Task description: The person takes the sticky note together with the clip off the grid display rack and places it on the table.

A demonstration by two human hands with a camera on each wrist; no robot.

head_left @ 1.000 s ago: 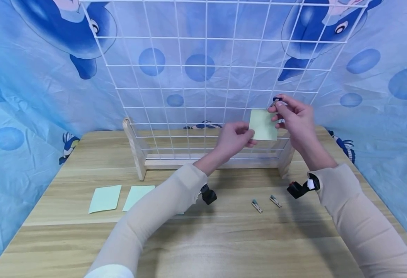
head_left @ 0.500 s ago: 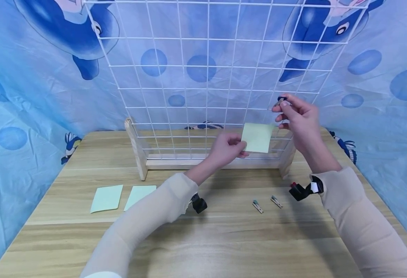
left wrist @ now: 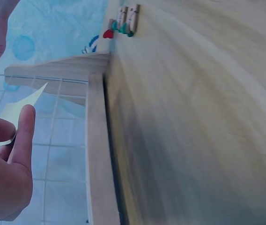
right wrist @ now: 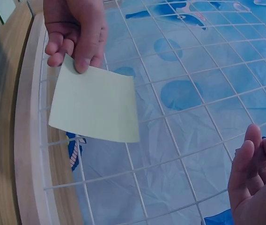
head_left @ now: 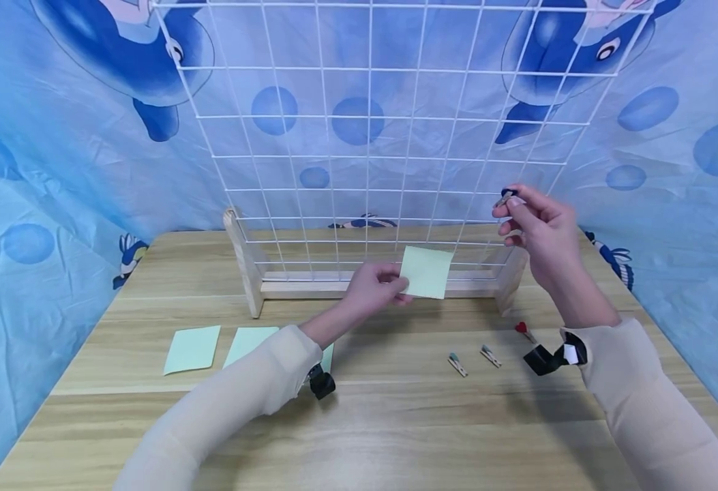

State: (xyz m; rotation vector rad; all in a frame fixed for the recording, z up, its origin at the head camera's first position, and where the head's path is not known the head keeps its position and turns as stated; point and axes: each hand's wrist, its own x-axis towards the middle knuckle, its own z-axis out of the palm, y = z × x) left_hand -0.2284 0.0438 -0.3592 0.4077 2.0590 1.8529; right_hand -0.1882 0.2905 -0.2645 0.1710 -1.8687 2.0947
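My left hand [head_left: 374, 292] pinches a pale green paper note [head_left: 427, 273] by its lower left corner, in front of the lower part of a white wire grid [head_left: 367, 157]. In the right wrist view the note [right wrist: 94, 105] is seen flat-on, with the thumb over its edge. To the right of it, my right hand [head_left: 547, 228] holds a small clothespin [head_left: 505, 198] with a dark blue end between thumb and fingers. That hand is raised before the grid's right side, apart from the note.
Two clothespins with green ends, one nearer [head_left: 457, 365] and one farther [head_left: 490, 356], lie on the wooden table. A red heart clothespin [head_left: 525, 332] lies by the right wrist. Green notes [head_left: 191, 349] lie at left, partly under the left sleeve. Wooden feet [head_left: 245, 266] support the grid.
My left hand has drawn the note down and to the left, away from the right hand. The right hand has shifted slightly right and down, still holding its clothespin.
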